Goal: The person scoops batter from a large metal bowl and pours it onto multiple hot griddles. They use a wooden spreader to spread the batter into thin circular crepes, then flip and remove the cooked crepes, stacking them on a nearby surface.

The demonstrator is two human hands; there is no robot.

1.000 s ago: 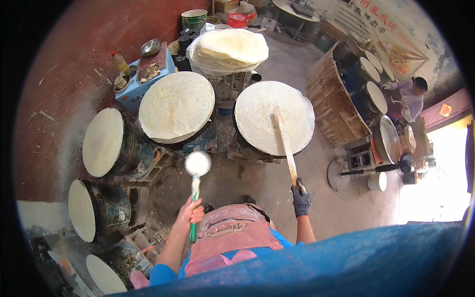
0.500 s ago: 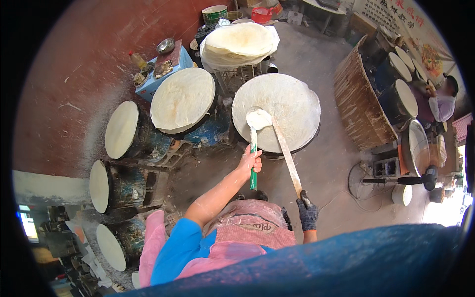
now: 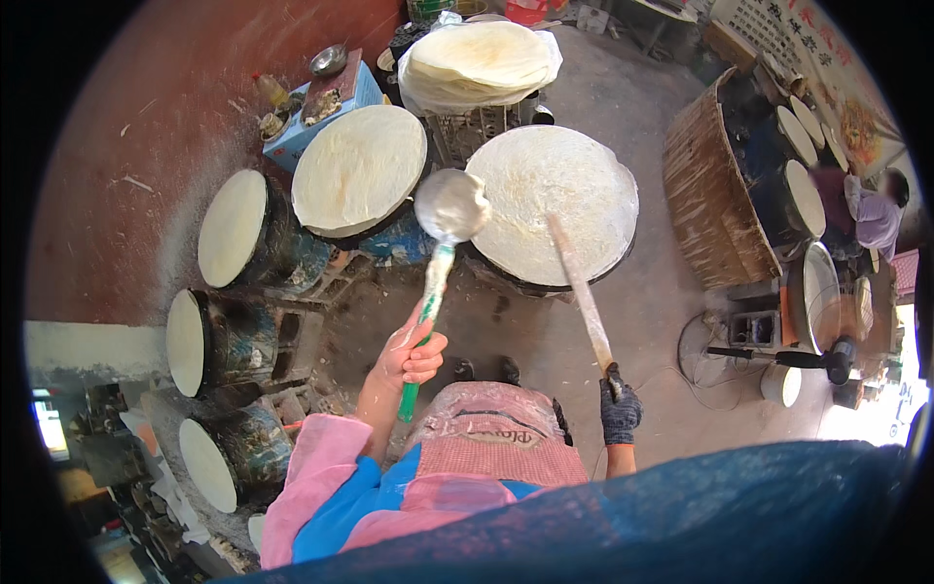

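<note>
My bare left hand (image 3: 411, 352) is closed around the green and white handle of a ladle (image 3: 452, 202). The ladle's round metal bowl hangs above the gap between two griddles, with white batter smeared at its right rim. In a dark knitted glove, my right hand (image 3: 621, 413) grips the end of a long flat spatula (image 3: 581, 287). Its far tip rests on or just over the round griddle (image 3: 555, 156) before me, whose surface is covered by a thin whitish layer. Another griddle (image 3: 360, 170), with a pale flatbread on it, stands to the left.
More drum-mounted griddles (image 3: 233, 229) line the left side. Behind the main griddle is a stack of flatbreads (image 3: 479, 58) on plastic. A blue box (image 3: 365, 97) stands at the wall. On the right are a rusty metal screen (image 3: 715, 195), a fan (image 3: 817, 360) and another person (image 3: 876, 214).
The ladle has come off the front griddle, back and to the left, and its bowl now shows less white batter. The spatula and right hand have shifted slightly right.
</note>
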